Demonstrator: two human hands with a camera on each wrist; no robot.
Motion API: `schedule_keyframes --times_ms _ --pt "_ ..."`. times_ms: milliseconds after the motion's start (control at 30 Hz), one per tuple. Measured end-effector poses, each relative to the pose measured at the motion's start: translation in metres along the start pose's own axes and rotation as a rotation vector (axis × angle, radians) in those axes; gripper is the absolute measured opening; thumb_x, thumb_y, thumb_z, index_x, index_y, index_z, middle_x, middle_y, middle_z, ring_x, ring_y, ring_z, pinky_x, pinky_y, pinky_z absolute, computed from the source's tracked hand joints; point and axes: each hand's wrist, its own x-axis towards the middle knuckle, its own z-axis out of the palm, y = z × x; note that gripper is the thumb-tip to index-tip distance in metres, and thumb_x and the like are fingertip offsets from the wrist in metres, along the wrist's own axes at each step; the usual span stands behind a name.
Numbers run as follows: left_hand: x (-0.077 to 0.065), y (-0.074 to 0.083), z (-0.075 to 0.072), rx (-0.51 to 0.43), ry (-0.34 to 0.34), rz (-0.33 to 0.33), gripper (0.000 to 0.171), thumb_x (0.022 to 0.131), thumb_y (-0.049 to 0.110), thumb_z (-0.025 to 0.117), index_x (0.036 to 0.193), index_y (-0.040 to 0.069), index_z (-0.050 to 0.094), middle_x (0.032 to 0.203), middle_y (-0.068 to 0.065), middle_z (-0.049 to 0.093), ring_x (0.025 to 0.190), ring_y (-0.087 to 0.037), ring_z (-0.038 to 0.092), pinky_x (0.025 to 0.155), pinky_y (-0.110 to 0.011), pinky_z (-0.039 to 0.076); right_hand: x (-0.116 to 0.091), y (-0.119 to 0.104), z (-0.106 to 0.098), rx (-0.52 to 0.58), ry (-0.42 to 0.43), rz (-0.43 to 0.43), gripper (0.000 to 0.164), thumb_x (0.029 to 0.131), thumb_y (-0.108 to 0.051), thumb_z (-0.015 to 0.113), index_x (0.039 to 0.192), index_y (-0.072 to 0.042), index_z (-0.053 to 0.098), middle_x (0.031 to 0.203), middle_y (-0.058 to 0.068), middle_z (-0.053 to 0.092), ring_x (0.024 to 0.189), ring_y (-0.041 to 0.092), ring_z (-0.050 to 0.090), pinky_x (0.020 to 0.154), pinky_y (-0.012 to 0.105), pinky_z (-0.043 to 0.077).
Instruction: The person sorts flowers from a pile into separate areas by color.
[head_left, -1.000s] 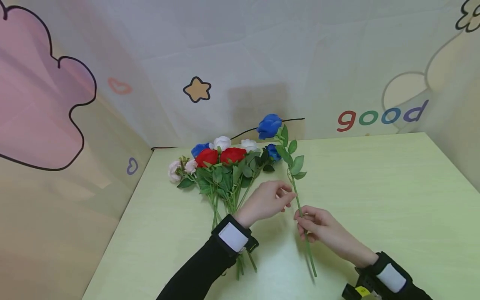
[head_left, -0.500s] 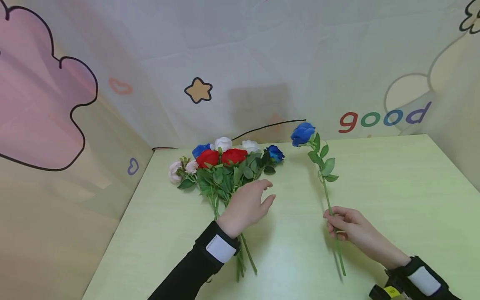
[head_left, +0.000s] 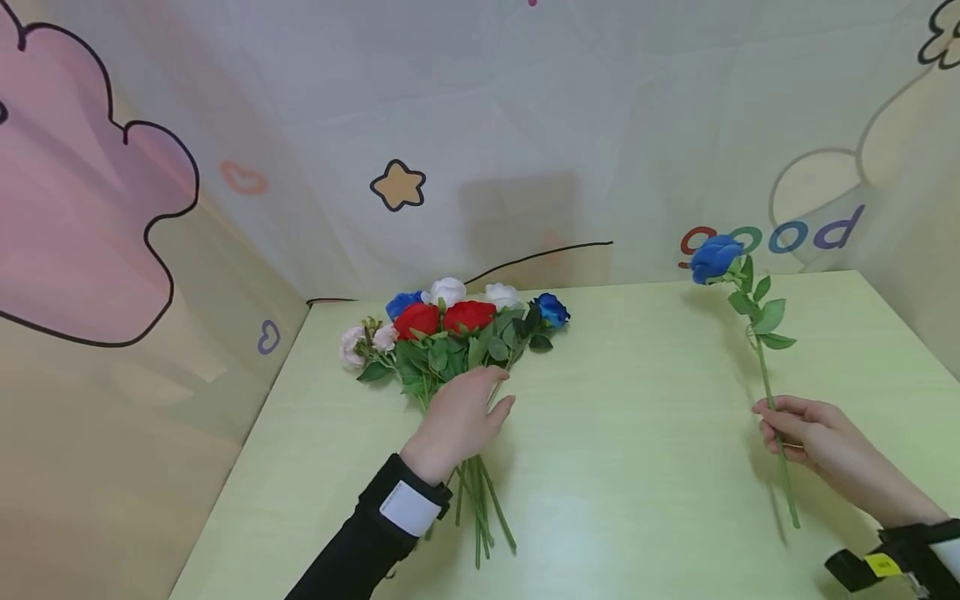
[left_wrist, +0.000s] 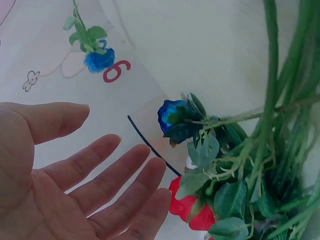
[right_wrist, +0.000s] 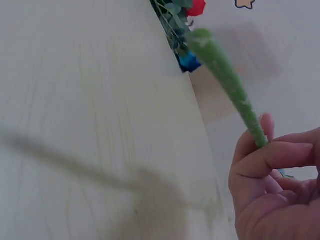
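Pinching green-stemmed blue rose (head_left: 771,316): right hand (head_left: 825,437), thumb and fingertips together on stem, at 4 o'clock of head view; bloom toward hand's 11 o'clock, cut end between 6 and 7, raised over pale green tabletop (head_left: 622,467). Left hand (head_left: 459,423): grip spread, fingers apart, above red, white, pale pink and blue flower bunch (head_left: 442,354) lying at right hand's 9 o'clock; contact cannot be told; bunch's blooms at left hand's 12 o'clock

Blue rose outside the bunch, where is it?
In the head view, the blue rose is at right, its stem held by the right hand, its bloom overlapping the printed "good".
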Motion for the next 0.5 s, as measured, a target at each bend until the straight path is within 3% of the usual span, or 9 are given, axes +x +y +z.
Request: schedule_keyframes --times_ms 100,300,400,500 --pt "-0.003 -0.005 -0.002 -0.001 0.009 -0.017 0.036 0.1 0.024 0.062 0.13 0.004 0.064 0.133 -0.014 0.067 0.124 -0.032 0.064 0.104 -0.047 0.052 -0.003 0.002 -0.017 0.005 0.024 0.001 0.028 0.11 -0.013 0.04 0.105 -0.025 0.065 0.087 -0.005 0.061 0.074 0.01 0.057 0.066 0.021 0.052" --pt "-0.007 -0.009 -0.003 0.001 0.015 -0.027 0.035 0.1 0.025 0.063 0.129 0.005 0.064 0.132 -0.013 0.067 0.123 -0.031 0.064 0.103 -0.047 0.052 -0.007 0.005 -0.047 -0.127 0.093 0.079 0.028 0.11 -0.015 0.038 0.103 -0.027 0.063 0.087 -0.007 0.064 0.075 0.011 0.059 0.068 0.021 0.054" --pt "-0.007 -0.009 -0.003 -0.002 0.011 -0.025 0.036 0.1 0.025 0.062 0.13 0.005 0.064 0.133 -0.013 0.067 0.123 -0.031 0.064 0.103 -0.047 0.052 -0.008 0.006 -0.057 -0.249 0.111 0.123 0.029 0.111 -0.017 0.034 0.116 -0.008 0.061 0.088 -0.009 0.064 0.076 0.01 0.059 0.069 0.021 0.054" --pt "-0.007 -0.009 -0.003 -0.004 0.008 -0.027 0.036 0.1 0.026 0.062 0.13 0.005 0.064 0.134 -0.014 0.066 0.124 -0.032 0.064 0.104 -0.047 0.052 -0.009 0.005 -0.064 -0.386 0.121 0.176 0.043 0.111 -0.018 0.029 0.131 0.017 0.046 0.087 -0.011 0.062 0.074 0.008 0.056 0.065 0.022 0.051"
